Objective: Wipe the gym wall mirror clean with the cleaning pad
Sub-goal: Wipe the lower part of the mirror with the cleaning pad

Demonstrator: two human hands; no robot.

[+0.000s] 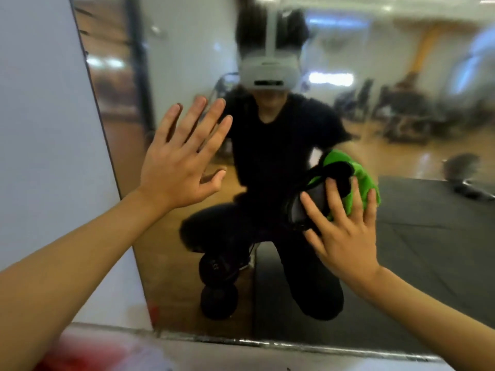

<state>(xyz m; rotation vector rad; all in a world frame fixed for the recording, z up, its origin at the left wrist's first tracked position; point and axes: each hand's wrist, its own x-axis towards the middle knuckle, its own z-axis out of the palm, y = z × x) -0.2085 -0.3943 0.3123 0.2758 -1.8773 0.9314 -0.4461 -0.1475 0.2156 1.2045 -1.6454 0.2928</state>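
The wall mirror [375, 89] fills most of the view and reflects a crouching person in black. My left hand [179, 162] lies flat against the glass near its left edge, fingers straight and spread. My right hand [345, 231] presses a green cleaning pad [364, 180] with a black strap against the mirror at centre right, fingers straight and spread over its back. The pad shows above and beside my fingers; part of it is hidden under the hand.
A white wall [45, 129] borders the mirror on the left. A metal strip [267, 344] runs along the mirror's bottom edge. Something red and blurred [88, 354] lies at the lower left. The reflection shows wooden floor, dark mats and gym equipment.
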